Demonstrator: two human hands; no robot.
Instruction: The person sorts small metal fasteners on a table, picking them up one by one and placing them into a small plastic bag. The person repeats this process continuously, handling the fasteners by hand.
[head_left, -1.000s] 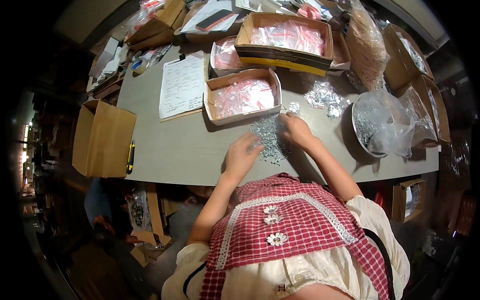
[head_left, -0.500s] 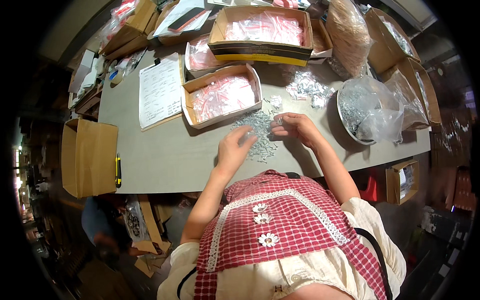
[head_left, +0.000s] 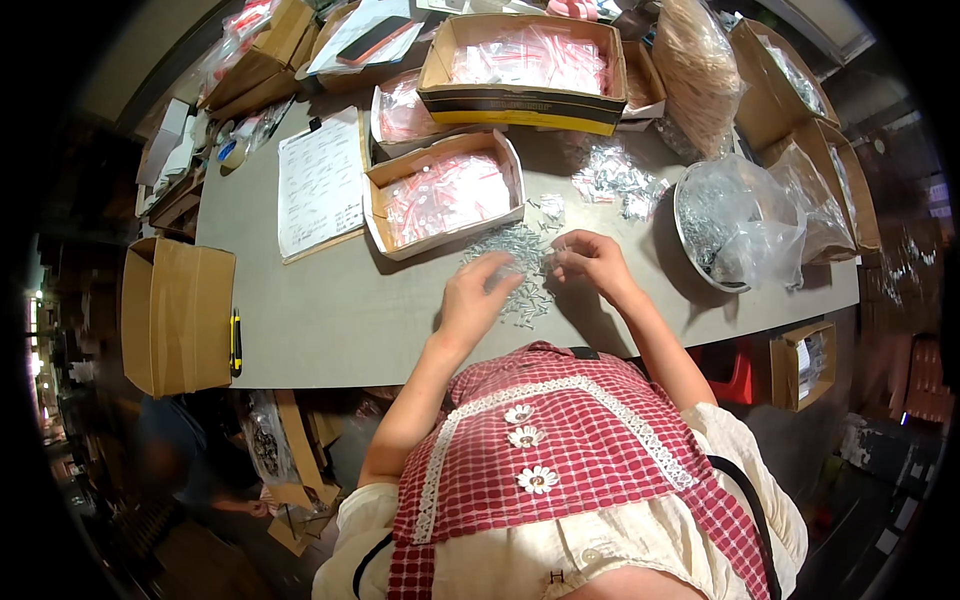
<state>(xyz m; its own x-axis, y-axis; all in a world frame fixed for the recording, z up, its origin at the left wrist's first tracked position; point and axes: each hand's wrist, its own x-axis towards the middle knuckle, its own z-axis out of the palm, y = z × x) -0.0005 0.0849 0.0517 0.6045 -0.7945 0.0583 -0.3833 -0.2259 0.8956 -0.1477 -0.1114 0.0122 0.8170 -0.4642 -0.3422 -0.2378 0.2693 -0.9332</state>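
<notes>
A loose pile of small silvery screws [head_left: 528,300] lies on the grey table in front of me. My left hand [head_left: 474,298] is over the pile's left side, its thumb and fingers apart above the screws. On the pile's right edge, my right hand [head_left: 594,266] has its fingers curled in toward the thumb. Whatever is between those fingertips is too small to make out. Just beyond the pile stands an open white carton [head_left: 375,205] full of small clear bags with red edges.
A bowl [head_left: 683,232] of screws with plastic over it stands right; small filled bags [head_left: 612,172] lie nearby. A larger carton [head_left: 520,105] stands behind. Left are a written sheet [head_left: 318,185], a yellow-black cutter [head_left: 236,342] and a cardboard box [head_left: 180,315]. Another person [head_left: 180,450] is lower left.
My right hand has gone from spread fingers to curled ones. My left hand has shifted slightly to the right over the screws. The other person at lower left has moved.
</notes>
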